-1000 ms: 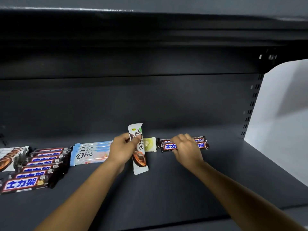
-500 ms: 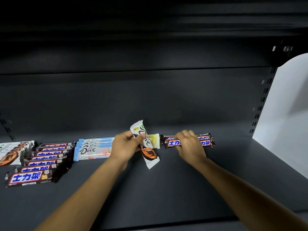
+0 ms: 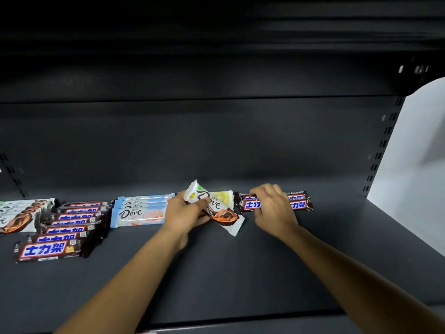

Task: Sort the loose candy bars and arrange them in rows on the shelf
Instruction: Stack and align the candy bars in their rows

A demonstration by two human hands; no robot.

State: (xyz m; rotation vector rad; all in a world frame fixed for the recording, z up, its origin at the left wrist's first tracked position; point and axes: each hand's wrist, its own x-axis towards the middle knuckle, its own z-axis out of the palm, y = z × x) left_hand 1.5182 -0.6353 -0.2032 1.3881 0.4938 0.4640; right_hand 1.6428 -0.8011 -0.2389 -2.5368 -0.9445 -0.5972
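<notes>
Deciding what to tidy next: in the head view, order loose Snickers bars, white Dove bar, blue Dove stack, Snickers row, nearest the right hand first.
1. loose Snickers bars, under the right hand
2. white Dove bar, in the left hand
3. blue Dove stack, left of centre
4. Snickers row, far left

White wall [image 3: 419, 165] at right, grey shadow across it. Slotted metal upright [image 3: 382, 150] just beside wall, far right. Second slotted upright [image 3: 10, 174] far left. Dark back panel [image 3: 192, 141] between uprights.
</notes>
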